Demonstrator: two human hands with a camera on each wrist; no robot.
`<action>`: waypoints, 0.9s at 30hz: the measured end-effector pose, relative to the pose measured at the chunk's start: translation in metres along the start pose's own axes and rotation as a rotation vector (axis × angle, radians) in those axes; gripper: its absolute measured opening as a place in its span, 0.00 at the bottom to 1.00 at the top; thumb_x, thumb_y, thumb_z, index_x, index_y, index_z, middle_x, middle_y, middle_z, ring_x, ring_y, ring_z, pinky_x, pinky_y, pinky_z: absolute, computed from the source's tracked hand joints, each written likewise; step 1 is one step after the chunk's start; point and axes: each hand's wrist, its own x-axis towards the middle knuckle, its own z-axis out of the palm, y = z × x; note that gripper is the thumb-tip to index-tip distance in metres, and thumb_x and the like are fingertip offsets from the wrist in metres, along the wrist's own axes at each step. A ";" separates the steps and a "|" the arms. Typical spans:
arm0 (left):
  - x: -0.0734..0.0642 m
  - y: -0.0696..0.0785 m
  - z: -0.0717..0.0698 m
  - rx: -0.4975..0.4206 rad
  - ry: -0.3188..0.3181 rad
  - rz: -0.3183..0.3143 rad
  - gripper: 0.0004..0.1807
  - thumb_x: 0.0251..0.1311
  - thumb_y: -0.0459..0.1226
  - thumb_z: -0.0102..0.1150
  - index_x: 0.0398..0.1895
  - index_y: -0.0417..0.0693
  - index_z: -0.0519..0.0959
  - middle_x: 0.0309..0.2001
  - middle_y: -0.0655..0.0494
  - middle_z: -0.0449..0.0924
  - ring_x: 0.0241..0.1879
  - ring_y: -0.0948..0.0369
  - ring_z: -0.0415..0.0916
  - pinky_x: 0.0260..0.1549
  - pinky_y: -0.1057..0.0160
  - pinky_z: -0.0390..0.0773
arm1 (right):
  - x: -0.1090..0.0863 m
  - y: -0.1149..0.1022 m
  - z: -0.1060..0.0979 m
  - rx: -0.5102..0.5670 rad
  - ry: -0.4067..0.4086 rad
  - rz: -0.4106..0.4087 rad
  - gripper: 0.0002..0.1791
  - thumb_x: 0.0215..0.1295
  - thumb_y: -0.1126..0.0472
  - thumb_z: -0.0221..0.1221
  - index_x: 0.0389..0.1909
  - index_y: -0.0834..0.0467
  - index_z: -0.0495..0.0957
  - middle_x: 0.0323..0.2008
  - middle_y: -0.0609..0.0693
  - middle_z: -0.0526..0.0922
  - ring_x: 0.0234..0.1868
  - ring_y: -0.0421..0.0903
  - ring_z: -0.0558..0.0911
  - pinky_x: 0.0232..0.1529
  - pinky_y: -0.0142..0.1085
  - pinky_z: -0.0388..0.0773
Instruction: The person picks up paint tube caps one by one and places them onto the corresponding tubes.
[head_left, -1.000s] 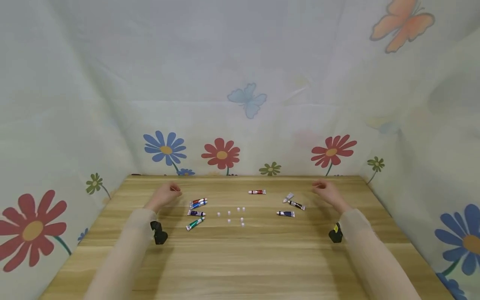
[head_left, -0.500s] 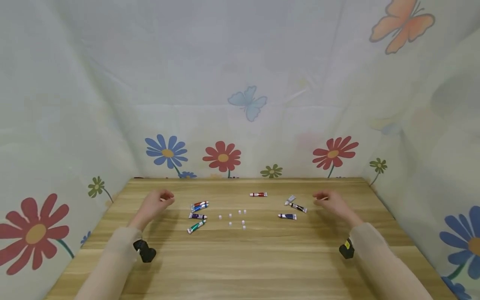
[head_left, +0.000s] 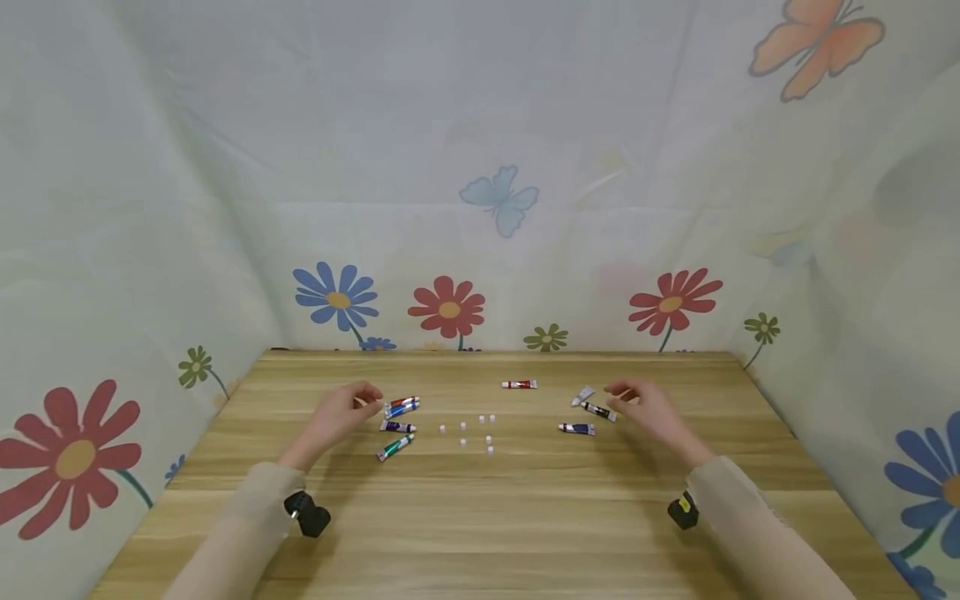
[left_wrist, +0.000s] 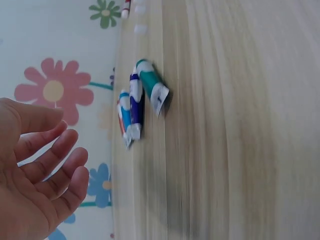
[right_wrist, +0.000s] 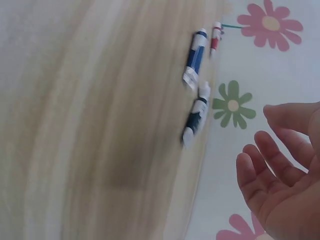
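Observation:
My left hand (head_left: 341, 417) hovers over the table's left side with loosely bent fingers and nothing in them. Just right of it lie several paint tubes: a red-orange one (left_wrist: 120, 118), a light blue one (head_left: 402, 409), a purple one (head_left: 397, 427) and a green one (head_left: 395, 447). Above the right side is my right hand (head_left: 651, 410), also holding nothing, its fingers relaxed. Nearest to it are a black paint tube (head_left: 600, 411) and a silver-white one (head_left: 582, 396). A dark blue tube (head_left: 577, 429) lies nearer to me, and a red tube (head_left: 519, 385) farther back.
Several small white caps (head_left: 462, 426) are scattered mid-table between the tube groups. The wooden table (head_left: 480, 517) ends at the back against a flower-printed cloth (head_left: 375, 167), which also rises at both sides. A black wrist camera (head_left: 307, 513) sits under each sleeve.
My left hand first drew back to the left, then came right, closer to the tubes. The right hand has moved slightly left toward the black tube. The tubes and caps lie as before.

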 end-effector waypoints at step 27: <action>0.025 0.043 0.071 0.133 -0.172 0.248 0.06 0.61 0.31 0.66 0.41 0.41 0.81 0.31 0.58 0.78 0.30 0.62 0.73 0.34 0.60 0.75 | 0.009 -0.005 0.050 -0.127 -0.294 -0.098 0.14 0.57 0.66 0.71 0.44 0.63 0.84 0.35 0.50 0.82 0.35 0.43 0.76 0.39 0.41 0.75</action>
